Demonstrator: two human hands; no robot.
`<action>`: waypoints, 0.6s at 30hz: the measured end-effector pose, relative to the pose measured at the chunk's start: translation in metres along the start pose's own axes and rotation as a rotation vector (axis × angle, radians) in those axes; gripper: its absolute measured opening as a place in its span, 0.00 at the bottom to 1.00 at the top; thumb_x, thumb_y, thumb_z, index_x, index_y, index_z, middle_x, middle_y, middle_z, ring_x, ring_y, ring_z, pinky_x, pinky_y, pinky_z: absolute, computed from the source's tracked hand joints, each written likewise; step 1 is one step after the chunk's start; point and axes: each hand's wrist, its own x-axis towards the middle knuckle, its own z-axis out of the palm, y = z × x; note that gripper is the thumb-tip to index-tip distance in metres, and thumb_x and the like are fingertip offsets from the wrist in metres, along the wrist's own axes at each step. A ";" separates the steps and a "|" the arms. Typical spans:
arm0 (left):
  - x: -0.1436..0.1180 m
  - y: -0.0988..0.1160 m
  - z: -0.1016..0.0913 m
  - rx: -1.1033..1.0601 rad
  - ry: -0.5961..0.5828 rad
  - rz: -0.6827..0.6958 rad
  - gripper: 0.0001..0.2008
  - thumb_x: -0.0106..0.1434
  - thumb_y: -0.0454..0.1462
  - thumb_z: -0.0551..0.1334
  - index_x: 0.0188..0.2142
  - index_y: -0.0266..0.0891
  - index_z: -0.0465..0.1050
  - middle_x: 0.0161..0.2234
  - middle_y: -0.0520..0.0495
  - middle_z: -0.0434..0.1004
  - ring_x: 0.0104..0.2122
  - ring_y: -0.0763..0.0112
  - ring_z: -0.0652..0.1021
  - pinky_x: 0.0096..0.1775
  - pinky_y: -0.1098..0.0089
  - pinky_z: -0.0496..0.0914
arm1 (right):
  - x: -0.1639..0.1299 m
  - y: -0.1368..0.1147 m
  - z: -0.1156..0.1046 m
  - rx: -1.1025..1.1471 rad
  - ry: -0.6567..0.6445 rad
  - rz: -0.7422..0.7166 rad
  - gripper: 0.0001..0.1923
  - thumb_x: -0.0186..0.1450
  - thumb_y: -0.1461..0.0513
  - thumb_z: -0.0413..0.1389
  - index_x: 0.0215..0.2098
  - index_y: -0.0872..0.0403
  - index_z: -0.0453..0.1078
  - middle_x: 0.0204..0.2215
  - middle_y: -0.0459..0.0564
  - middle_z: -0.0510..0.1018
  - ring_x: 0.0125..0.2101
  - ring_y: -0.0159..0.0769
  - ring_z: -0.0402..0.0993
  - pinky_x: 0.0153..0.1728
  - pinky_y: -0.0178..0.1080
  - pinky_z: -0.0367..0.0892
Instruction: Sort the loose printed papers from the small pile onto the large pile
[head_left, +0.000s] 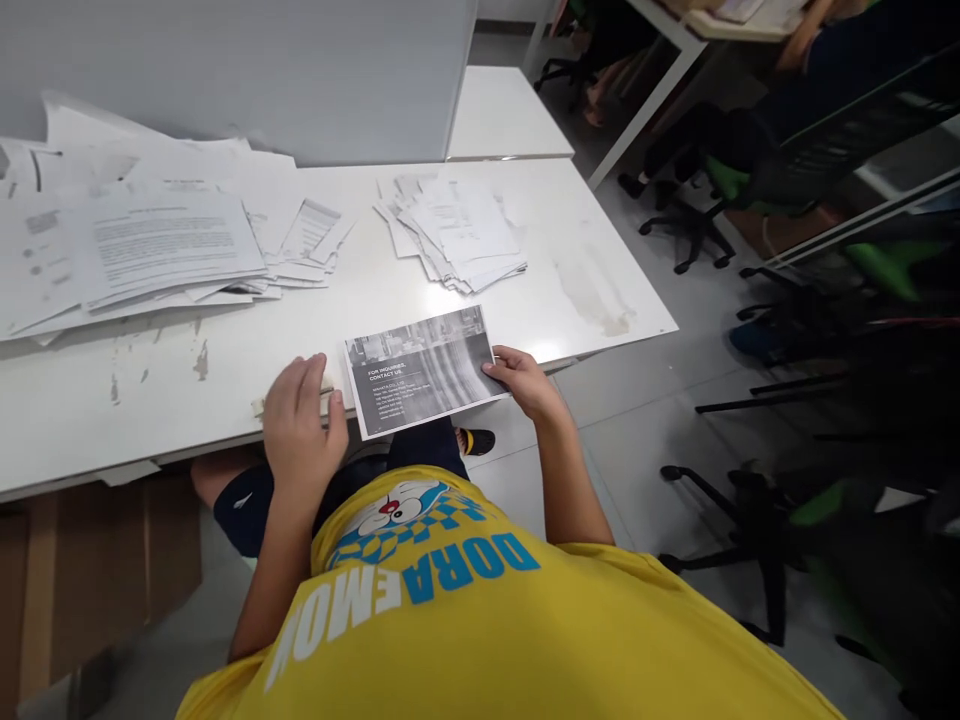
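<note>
My right hand (527,382) pinches the right edge of a black-and-white printed sheet (420,372) between thumb and fingers. The sheet is tilted over the table's front edge, with white lettering about inquiries and contact on its dark half. Left of the sheet, my left hand (304,425) is raised with its fingers stretched out and its thumb apart, holding nothing. Partly hidden behind that hand, a small pale object (327,398) lies at the table edge; I cannot make out its kind.
A large, uneven pile of printed papers (172,240) covers the white table (360,300) at the left. A smaller paper stack (469,235) lies beyond the sheet. A grey partition (247,70) stands behind. Wheeled chairs (750,540) and seated people are to the right.
</note>
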 end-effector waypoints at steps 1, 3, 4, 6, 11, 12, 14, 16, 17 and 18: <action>-0.005 -0.010 -0.003 0.040 -0.013 0.025 0.25 0.68 0.37 0.56 0.64 0.41 0.63 0.57 0.37 0.73 0.63 0.55 0.68 0.63 0.54 0.62 | -0.001 0.003 0.006 0.000 -0.008 0.015 0.18 0.49 0.54 0.66 0.35 0.53 0.75 0.23 0.42 0.74 0.27 0.33 0.69 0.30 0.35 0.64; -0.013 -0.031 -0.004 0.082 -0.078 0.033 0.25 0.69 0.37 0.55 0.65 0.41 0.62 0.60 0.37 0.71 0.66 0.53 0.63 0.65 0.51 0.58 | -0.001 0.006 0.015 -0.007 -0.015 0.026 0.19 0.48 0.54 0.66 0.35 0.54 0.75 0.23 0.42 0.74 0.26 0.33 0.68 0.30 0.35 0.64; -0.016 -0.039 -0.003 0.091 -0.124 0.029 0.26 0.70 0.38 0.54 0.66 0.41 0.61 0.62 0.36 0.69 0.68 0.52 0.61 0.66 0.49 0.56 | 0.000 0.008 0.018 -0.014 -0.018 0.025 0.19 0.48 0.54 0.66 0.35 0.54 0.74 0.22 0.42 0.74 0.26 0.32 0.68 0.30 0.35 0.63; -0.022 -0.050 -0.001 0.102 -0.210 0.026 0.28 0.71 0.40 0.54 0.68 0.41 0.57 0.66 0.36 0.63 0.69 0.51 0.58 0.67 0.47 0.52 | 0.001 0.009 0.025 -0.036 -0.023 0.016 0.19 0.49 0.53 0.65 0.35 0.54 0.74 0.22 0.41 0.73 0.25 0.32 0.68 0.29 0.35 0.63; -0.029 -0.057 0.005 0.116 -0.259 0.025 0.29 0.71 0.42 0.52 0.70 0.42 0.53 0.68 0.39 0.60 0.69 0.53 0.58 0.67 0.48 0.50 | 0.001 0.010 0.040 -0.060 -0.070 0.000 0.18 0.51 0.53 0.65 0.36 0.54 0.74 0.22 0.42 0.72 0.27 0.33 0.70 0.31 0.35 0.65; -0.029 -0.058 0.006 0.120 -0.256 0.030 0.29 0.71 0.42 0.51 0.70 0.42 0.53 0.67 0.39 0.61 0.69 0.54 0.59 0.67 0.50 0.51 | 0.000 0.010 0.043 -0.056 -0.080 0.000 0.18 0.51 0.53 0.65 0.36 0.54 0.74 0.23 0.42 0.73 0.28 0.33 0.71 0.32 0.35 0.66; -0.029 -0.058 0.007 0.131 -0.255 0.041 0.28 0.71 0.41 0.51 0.69 0.41 0.54 0.66 0.39 0.63 0.68 0.56 0.62 0.66 0.52 0.53 | -0.001 0.011 0.047 -0.056 -0.090 0.004 0.17 0.51 0.53 0.65 0.36 0.53 0.74 0.24 0.43 0.74 0.29 0.34 0.71 0.33 0.36 0.67; -0.028 -0.059 0.005 0.133 -0.270 0.055 0.28 0.71 0.40 0.50 0.69 0.40 0.54 0.66 0.39 0.64 0.67 0.57 0.63 0.65 0.54 0.55 | -0.002 0.011 0.048 -0.062 -0.083 0.013 0.17 0.51 0.53 0.65 0.35 0.53 0.74 0.24 0.43 0.74 0.29 0.34 0.71 0.32 0.36 0.67; -0.027 -0.058 0.003 0.130 -0.283 0.063 0.28 0.71 0.40 0.50 0.69 0.40 0.53 0.66 0.38 0.63 0.67 0.57 0.64 0.64 0.55 0.56 | -0.003 0.011 0.049 -0.065 -0.077 0.020 0.17 0.51 0.53 0.65 0.36 0.53 0.74 0.23 0.42 0.74 0.28 0.33 0.71 0.32 0.36 0.66; -0.026 -0.058 0.000 0.127 -0.303 0.074 0.29 0.71 0.39 0.50 0.70 0.39 0.52 0.67 0.38 0.63 0.67 0.57 0.63 0.64 0.55 0.57 | -0.003 0.011 0.048 -0.068 -0.071 0.026 0.17 0.51 0.53 0.65 0.36 0.53 0.74 0.23 0.42 0.73 0.28 0.33 0.70 0.32 0.36 0.66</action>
